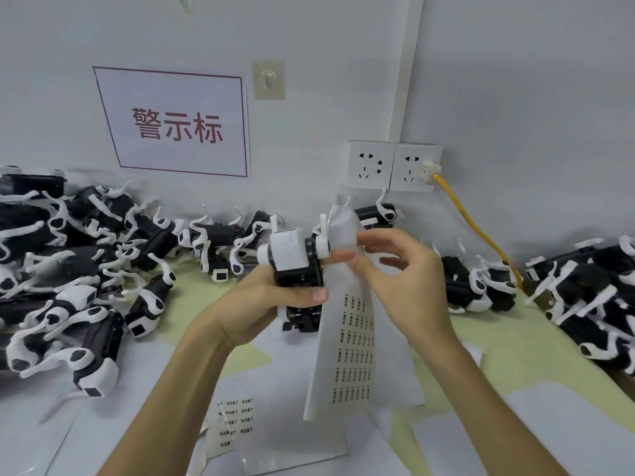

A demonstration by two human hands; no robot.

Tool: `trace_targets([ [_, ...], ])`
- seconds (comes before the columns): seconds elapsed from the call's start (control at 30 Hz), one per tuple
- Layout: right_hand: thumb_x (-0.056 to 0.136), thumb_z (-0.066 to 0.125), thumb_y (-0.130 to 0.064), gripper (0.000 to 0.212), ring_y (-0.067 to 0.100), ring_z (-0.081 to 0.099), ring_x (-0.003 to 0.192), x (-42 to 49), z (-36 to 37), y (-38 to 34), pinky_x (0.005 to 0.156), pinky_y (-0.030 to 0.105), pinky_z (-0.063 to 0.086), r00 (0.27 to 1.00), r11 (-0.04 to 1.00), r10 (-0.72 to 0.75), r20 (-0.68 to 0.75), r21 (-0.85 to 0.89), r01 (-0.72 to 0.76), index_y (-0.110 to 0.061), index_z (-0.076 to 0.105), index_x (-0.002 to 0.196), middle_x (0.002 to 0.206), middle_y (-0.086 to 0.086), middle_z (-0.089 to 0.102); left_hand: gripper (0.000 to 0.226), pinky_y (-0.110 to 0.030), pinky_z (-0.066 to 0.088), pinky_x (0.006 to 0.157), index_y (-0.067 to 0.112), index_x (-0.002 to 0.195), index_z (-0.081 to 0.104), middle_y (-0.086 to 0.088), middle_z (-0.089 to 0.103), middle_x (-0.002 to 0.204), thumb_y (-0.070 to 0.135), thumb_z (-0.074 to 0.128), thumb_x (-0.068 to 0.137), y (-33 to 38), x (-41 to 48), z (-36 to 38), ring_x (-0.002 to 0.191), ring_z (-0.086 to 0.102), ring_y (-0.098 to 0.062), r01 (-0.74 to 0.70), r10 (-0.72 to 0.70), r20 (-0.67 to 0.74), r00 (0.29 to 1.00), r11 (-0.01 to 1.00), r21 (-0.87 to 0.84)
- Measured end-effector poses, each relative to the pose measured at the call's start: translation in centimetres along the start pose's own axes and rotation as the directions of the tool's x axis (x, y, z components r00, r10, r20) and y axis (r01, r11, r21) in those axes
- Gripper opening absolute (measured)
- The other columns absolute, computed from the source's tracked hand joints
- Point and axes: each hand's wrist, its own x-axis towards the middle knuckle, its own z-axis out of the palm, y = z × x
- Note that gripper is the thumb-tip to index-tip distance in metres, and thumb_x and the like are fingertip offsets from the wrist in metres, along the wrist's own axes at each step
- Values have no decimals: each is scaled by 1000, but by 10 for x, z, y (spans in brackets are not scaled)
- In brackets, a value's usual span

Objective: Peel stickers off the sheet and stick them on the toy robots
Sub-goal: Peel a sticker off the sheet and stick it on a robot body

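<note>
My left hand (271, 300) grips a black and white toy robot (295, 261) and holds it up over the table, thumb lying across its lower black part. A long white sticker sheet (354, 345) with rows of small black printed labels hangs down beside the robot. My right hand (402, 273) pinches the upper part of that sheet with thumb and forefinger, right next to the robot's white side wheel. Whether a sticker is between my fingertips cannot be seen.
Piles of black and white toy robots lie at the left (68, 269) and the right (591, 304), more along the wall (220, 242). Loose sheets (240, 420) cover the table in front. A yellow cable (477, 225) runs from the wall socket (417, 168).
</note>
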Motion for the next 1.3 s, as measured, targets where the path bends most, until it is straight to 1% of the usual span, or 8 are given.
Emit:
trace_targets([
  [0.17,83,86,-19,19,6,74,90,0,0,0,87,32,59,998,994,64,1,89,-64,-27,78,98,91,-13,78,50,-23,51,96,33,127,73,7,66,140,8,68,84,-2,1,-1,129,62,-14,-9,8,13,1000,999,49],
  [0.37,85,83,-13,17,3,72,77,3,-2,3,71,12,51,999,992,43,-26,117,-40,-29,78,86,81,-14,77,56,-23,52,96,22,133,63,9,67,137,6,70,79,-2,1,0,130,60,-12,5,-3,-14,1000,989,149],
  [0.57,92,75,-11,12,10,74,81,4,-5,5,73,22,58,997,986,65,28,149,-69,-21,80,89,83,-8,78,53,-20,52,92,35,123,74,11,70,132,8,75,77,-2,-1,-4,123,64,-8,20,-17,-23,1000,983,183],
  [0.67,95,70,-9,13,13,75,81,6,-9,7,70,23,59,992,970,115,53,211,-123,-17,79,91,84,-3,79,53,-29,52,103,42,122,74,8,68,136,22,80,73,0,-5,-10,128,62,-15,25,-23,-12,1000,984,178],
  [0.87,94,72,-10,9,16,73,78,10,-17,1,74,22,57,992,958,102,79,262,-120,-17,76,97,86,1,77,55,-33,53,103,39,126,72,1,70,133,25,79,73,1,-8,-19,123,65,-19,28,-25,-19,999,991,128],
  [1.07,88,80,-17,9,13,69,75,5,-9,-4,70,22,55,991,986,44,128,152,-64,-25,76,90,83,-7,74,53,-20,51,95,41,124,73,12,67,136,24,78,74,3,-8,-15,126,62,-9,13,-22,45,999,983,183],
  [1.17,93,73,-12,9,15,70,78,8,-12,2,77,27,57,990,982,56,126,171,-77,-19,76,90,82,-5,76,52,-24,52,99,42,123,74,11,66,139,24,78,74,2,-8,-16,129,61,-11,11,-19,42,999,984,178],
  [1.3,96,70,-9,11,14,70,69,11,-14,7,71,20,55,994,961,94,54,257,-105,-15,74,88,77,0,75,49,-31,51,106,35,125,73,10,67,137,22,80,78,1,-6,-20,128,61,-13,92,-91,-15,996,976,197],
])
